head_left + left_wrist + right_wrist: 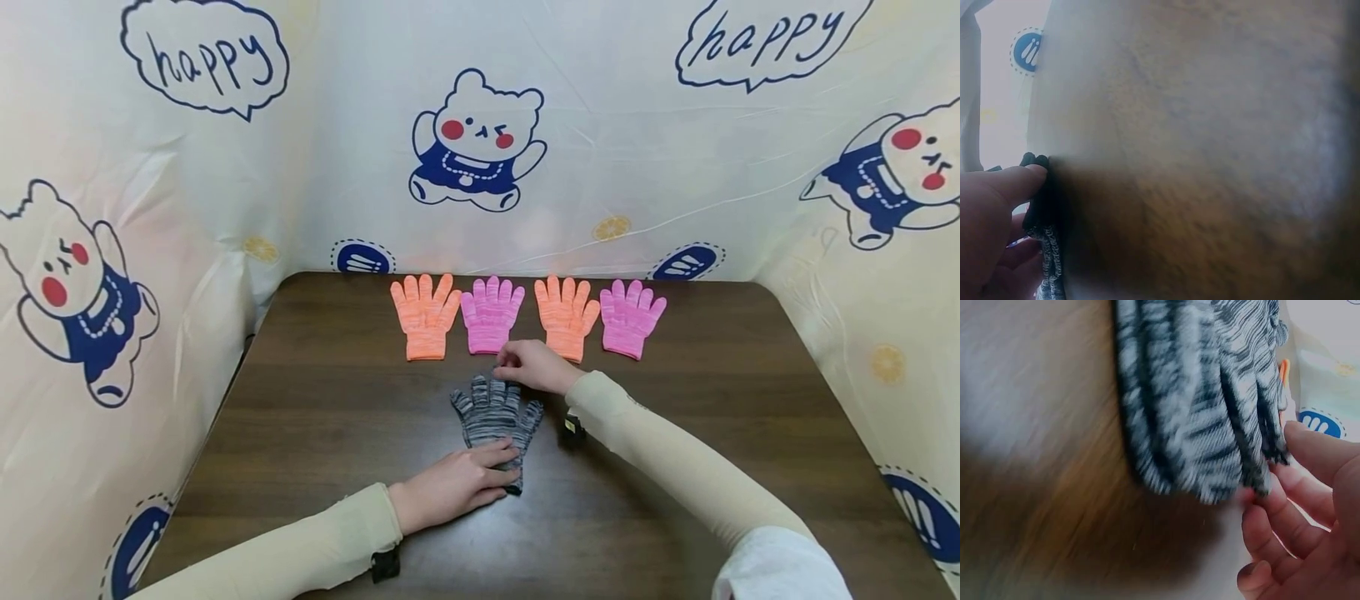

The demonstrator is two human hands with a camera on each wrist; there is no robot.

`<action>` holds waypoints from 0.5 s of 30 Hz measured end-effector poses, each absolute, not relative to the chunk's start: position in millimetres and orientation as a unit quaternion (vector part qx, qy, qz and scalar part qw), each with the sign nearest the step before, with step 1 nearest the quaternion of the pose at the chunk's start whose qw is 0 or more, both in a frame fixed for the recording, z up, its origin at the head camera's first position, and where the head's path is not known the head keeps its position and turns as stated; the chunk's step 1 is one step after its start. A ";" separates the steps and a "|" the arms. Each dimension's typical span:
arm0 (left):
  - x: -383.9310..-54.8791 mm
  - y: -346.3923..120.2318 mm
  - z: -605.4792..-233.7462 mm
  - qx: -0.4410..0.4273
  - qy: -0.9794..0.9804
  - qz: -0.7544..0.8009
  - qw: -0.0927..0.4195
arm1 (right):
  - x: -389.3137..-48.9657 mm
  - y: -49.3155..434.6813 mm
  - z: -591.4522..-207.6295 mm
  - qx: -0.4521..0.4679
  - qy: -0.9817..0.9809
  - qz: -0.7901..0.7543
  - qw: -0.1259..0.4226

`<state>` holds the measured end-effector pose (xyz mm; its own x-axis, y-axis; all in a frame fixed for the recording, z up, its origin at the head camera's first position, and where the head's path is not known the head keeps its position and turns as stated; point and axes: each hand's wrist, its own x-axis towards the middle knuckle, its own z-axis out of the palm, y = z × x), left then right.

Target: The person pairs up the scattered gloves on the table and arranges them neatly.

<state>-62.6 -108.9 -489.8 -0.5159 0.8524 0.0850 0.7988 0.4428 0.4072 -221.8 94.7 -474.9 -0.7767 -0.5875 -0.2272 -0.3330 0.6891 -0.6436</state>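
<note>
Grey marled knit: one glove (487, 417) lies mid-way on the brown table (337, 400), fingers pointing far. The right hand (536, 365) pinches a fingertip of it; the left hand (453, 485) lies over the cuff, whether pinching or merely pressing I cannot tell. Risk: uneven pulling could skew the knit. Obstruction: orange gloves (425, 321) and pink gloves (491, 317) line the far side, near enough for right-hand knuckles to nudge.

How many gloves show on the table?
5. Far side, left to right: orange glove, pink glove, second orange glove, second pink glove. Nearer: grey glove, touched by left hand and right hand. Any stacked beneath would be hidden.
</note>
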 end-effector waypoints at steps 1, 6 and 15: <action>-62.5 -108.8 -489.4 0.488 0.846 0.202 0.066 | -221.6 93.1 -474.3 -0.255 0.893 -0.299 0.218; -62.4 -107.8 -488.6 0.489 0.846 0.202 0.067 | -222.7 88.3 -468.9 -0.240 0.899 -0.300 0.211; -62.0 -107.9 -489.0 0.485 0.847 0.203 0.070 | -222.1 90.0 -463.0 -0.229 0.886 -0.330 0.230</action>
